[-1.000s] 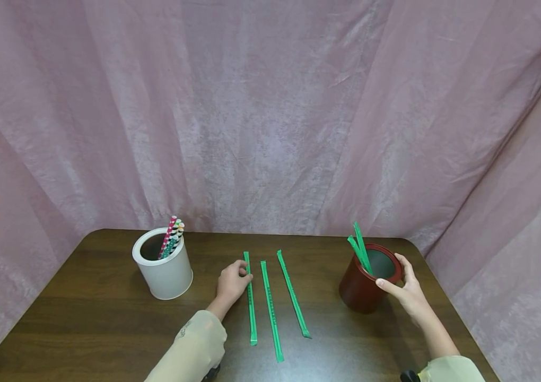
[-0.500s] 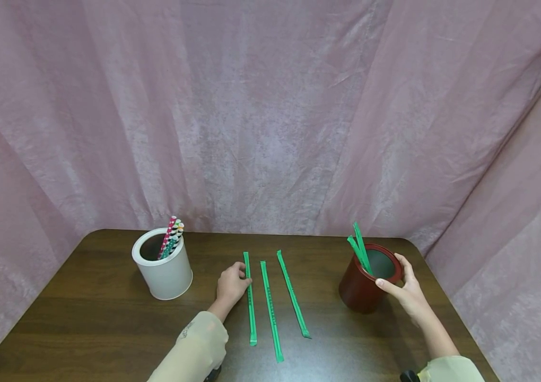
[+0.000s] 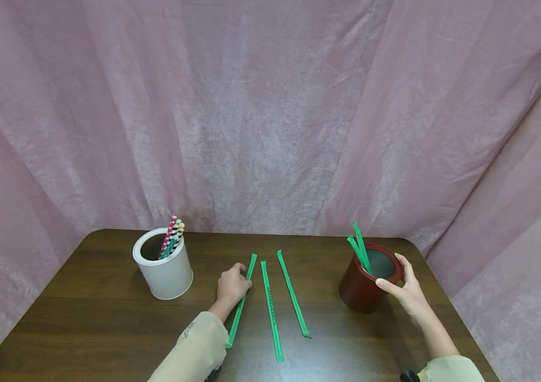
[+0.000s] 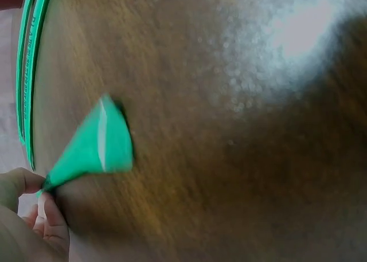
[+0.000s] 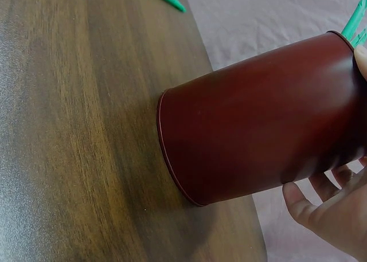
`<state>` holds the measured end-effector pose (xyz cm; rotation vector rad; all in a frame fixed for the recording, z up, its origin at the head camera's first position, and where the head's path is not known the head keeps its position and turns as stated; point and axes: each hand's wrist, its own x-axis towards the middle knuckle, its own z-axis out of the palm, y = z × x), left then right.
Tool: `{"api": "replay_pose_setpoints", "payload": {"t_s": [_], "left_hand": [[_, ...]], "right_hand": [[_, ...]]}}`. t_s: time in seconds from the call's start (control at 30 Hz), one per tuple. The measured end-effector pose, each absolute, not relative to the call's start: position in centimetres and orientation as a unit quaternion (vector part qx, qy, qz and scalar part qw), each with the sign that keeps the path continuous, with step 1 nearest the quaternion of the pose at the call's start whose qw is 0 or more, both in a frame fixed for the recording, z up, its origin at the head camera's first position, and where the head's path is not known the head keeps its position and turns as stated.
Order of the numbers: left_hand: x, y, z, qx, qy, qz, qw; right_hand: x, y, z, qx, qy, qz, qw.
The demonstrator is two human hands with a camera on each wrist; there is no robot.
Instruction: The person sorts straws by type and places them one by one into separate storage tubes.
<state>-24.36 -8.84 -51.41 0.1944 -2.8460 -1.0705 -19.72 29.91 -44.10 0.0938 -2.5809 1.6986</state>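
My left hand (image 3: 232,286) pinches a green paper-wrapped straw (image 3: 235,322) between thumb and fingers, and the straw now slants across the table. Its wide flat end (image 4: 97,144) points toward the camera in the left wrist view. To the right of it lie two more wrapped straws, a middle one (image 3: 272,313) and a right one (image 3: 293,294). My right hand (image 3: 409,292) grips a dark red canister (image 3: 358,289) near its rim, thumb on the near side and fingers on the far right. Wrapped green straws (image 3: 359,239) stick up from that canister.
A white canister (image 3: 171,276) stands at the left with several patterned straws (image 3: 170,239) leaning in it. The brown wooden table (image 3: 84,318) has rounded back corners. A pink curtain (image 3: 270,132) hangs right behind it and along the right side.
The straw at my left hand has swung from nearly straight to slanted, its near end going left and its far end right. My right hand and the red canister have stayed put.
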Motion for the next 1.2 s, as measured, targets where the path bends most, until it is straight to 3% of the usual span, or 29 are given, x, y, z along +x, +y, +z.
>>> {"api": "replay_pose_setpoints", "payload": {"t_s": [0.3, 0.8, 1.2], "left_hand": [[-24.6, -9.2, -51.6, 0.066, -0.924, -0.371, 0.067], [-25.6, -7.7, -47.6, 0.029, -0.879, -0.467, 0.092], [-25.6, -5.8, -44.8, 0.003, -0.836, -0.544, 0.067]], "right_hand": [[-19.8, 30.0, -44.4, 0.033, -0.838, 0.544, 0.031], [-19.9, 30.1, -44.6, 0.035, -0.841, 0.538, 0.038], [-19.8, 30.1, -44.4, 0.034, -0.848, 0.528, 0.035]]}}
